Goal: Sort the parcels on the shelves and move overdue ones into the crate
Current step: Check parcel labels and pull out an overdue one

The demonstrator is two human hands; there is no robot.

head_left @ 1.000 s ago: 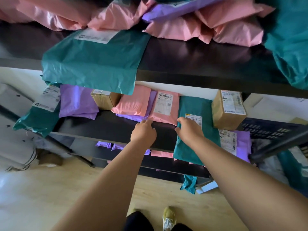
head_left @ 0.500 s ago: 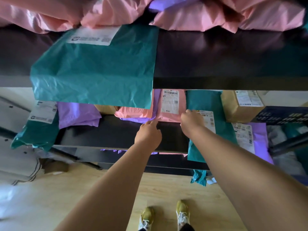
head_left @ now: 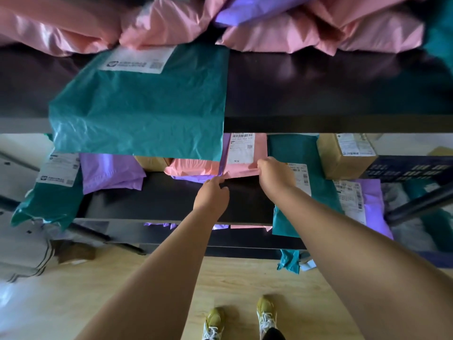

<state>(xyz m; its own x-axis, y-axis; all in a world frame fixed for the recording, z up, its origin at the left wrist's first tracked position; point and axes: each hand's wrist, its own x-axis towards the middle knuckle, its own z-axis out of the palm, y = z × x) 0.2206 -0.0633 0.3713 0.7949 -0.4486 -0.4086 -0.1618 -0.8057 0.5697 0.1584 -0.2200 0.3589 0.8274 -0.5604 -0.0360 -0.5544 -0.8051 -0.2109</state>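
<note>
A pink labelled parcel [head_left: 247, 155] lies on the middle shelf [head_left: 159, 197], partly under the upper shelf's edge. My right hand [head_left: 274, 175] pinches its near right corner. My left hand [head_left: 212, 195] pinches its near left edge, fingers curled. To the right lies a teal parcel [head_left: 291, 148] with a yellow-topped label, hanging over the shelf front. Left of the pink labelled parcel sit another pink mailer [head_left: 193, 166] and a purple one beneath.
A large teal parcel [head_left: 139, 111] overhangs the top shelf [head_left: 318, 94], with pink and purple mailers piled behind. The middle shelf also holds a purple mailer [head_left: 110, 173], a teal parcel [head_left: 46, 192], cardboard boxes [head_left: 348, 155] and a labelled purple mailer [head_left: 362, 204]. A dark crate [head_left: 411, 168] stands at right.
Both hands have moved from the shelf front onto the pink labelled parcel's near edge and taken hold of it. The right hand has left the teal parcel. My view came closer and tipped down.
</note>
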